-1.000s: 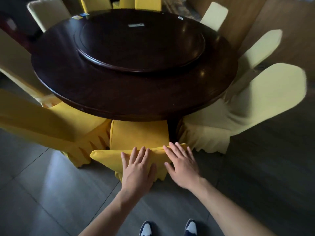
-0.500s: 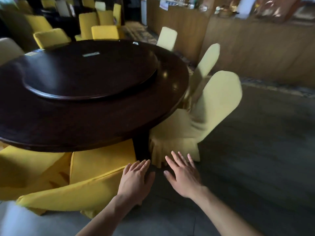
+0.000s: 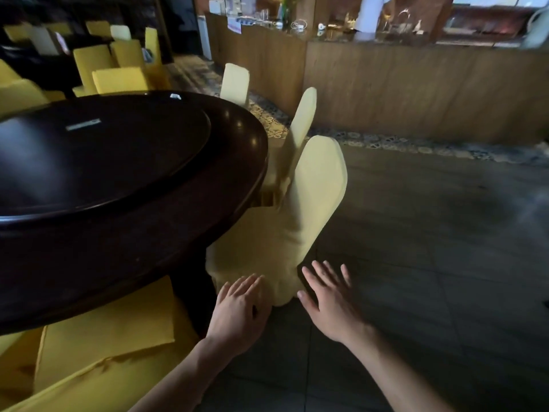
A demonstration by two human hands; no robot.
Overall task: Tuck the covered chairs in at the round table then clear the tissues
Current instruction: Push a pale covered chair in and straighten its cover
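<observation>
Pale-yellow cloth covers the next chair [image 3: 300,215], which stands ahead of both hands and slightly to the right, its seat half under the dark round tabletop [image 3: 142,221] and its tall back rising away and leaning right. The left hand [image 3: 237,313] and right hand [image 3: 331,304] hover apart, fingers spread and empty, level with its skirt hem, neither clearly nearer. No obstacle shows between hands and chair; a deeper-yellow chair [image 3: 107,337] sits tucked at the left, and small pale scraps, perhaps tissues, lie far across the tabletop.
</observation>
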